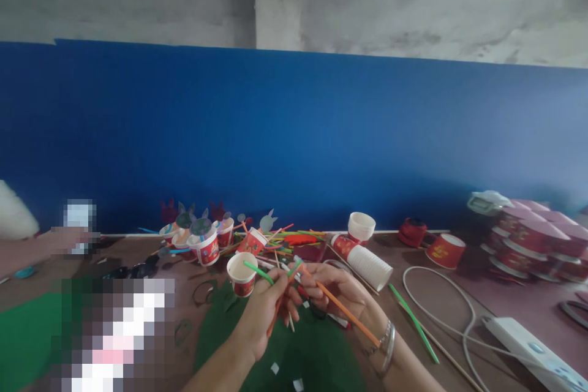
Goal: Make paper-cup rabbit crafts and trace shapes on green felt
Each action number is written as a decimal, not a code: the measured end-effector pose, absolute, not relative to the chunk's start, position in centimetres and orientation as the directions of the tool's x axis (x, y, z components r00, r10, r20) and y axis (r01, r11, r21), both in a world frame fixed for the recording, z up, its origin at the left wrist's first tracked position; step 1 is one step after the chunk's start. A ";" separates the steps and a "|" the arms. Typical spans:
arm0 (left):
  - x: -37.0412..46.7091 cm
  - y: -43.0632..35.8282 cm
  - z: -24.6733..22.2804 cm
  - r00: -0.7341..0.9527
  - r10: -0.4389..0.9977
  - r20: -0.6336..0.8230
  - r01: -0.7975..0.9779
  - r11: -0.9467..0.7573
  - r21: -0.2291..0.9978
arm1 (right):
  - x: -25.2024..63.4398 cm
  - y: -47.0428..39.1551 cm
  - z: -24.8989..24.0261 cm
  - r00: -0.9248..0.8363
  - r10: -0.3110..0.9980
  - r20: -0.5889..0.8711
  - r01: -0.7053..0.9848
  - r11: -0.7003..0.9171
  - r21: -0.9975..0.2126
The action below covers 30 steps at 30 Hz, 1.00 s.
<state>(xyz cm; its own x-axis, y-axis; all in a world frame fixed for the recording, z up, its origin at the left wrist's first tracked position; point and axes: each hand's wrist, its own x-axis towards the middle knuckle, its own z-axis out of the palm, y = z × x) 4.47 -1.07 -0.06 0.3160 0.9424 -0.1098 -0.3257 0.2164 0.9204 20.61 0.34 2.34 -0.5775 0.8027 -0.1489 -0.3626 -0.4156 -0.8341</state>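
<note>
My left hand [271,300] is closed on a green straw [258,271] near the middle of the view. Close beside it, my right hand [337,289] pinches an orange straw [349,313], which slants down across the palm to the bracelets on the wrist. The two straws come together between my fingertips. Below both hands lies a dark green sheet [294,355] with small white scraps. An open paper cup [242,274] stands just left of my left hand.
Decorated cups [206,248] stand at the back left. Stacked white cups [371,266] lie right of my hands. A cable, a green straw [416,324] and a power strip [535,352] are at right. Another person's arm [41,248] reaches in at left.
</note>
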 end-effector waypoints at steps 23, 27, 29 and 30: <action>3.2 -1.1 1.7 0.381 0.902 -0.203 -0.311 0.331 0.891 | 18.7 0.1 2.1 -0.101 0.991 0.083 0.065 0.090 -0.994; 2.9 -1.4 2.1 0.546 0.776 -0.316 -0.365 0.560 0.744 | 19.7 0.4 2.1 -0.060 0.890 0.452 0.391 0.438 -0.810; 3.0 -1.6 2.1 0.568 0.751 -0.338 -0.374 0.600 0.707 | 19.9 0.6 2.1 -0.058 0.860 0.508 0.457 0.475 -0.752; 3.1 -1.6 2.1 0.564 0.752 -0.341 -0.374 0.601 0.707 | 19.9 0.6 2.0 -0.052 0.861 0.506 0.471 0.468 -0.748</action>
<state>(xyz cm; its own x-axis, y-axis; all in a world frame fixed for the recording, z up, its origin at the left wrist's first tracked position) 3.07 -1.63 2.10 0.5637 0.7522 -0.3412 -0.3739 0.6007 0.7066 19.85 0.60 1.98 -0.0518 0.8609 0.5062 0.4715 0.4679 -0.7475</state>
